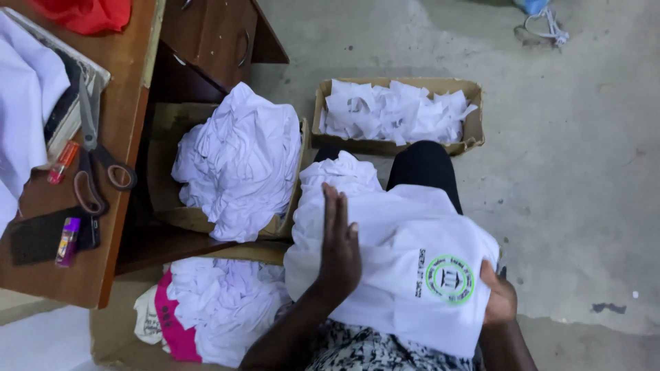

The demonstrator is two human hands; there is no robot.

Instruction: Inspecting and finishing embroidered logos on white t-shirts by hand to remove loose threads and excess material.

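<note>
From my remote seat I see the white shirt (405, 268) lying across the lap, near and right of centre, its round green emblem (449, 279) facing up toward the right edge. To do this smoothing well, I judge the flat palm should sweep outward along the cloth while the other side stays pinned, so the fabric does not bunch.

The left hand (338, 244) lies flat on the shirt, fingers (331, 206) straight, together and pointing far, open and gripping nothing. The forearm rises from the near edge at a slight lean to the right. The right hand (499, 297) sits at the shirt's right edge, just beside the emblem, fingers curled closed on the cloth's border; the wrist comes up from the near right.

Far of the lap, a cardboard box (473, 117) holds white cut pieces. To the left, a second box carries a heap of white garments (237, 161), and more white cloth with a pink piece (168, 323) lies near left. On the wooden worktop (103, 227) at far left rest scissors (93, 158).
</note>
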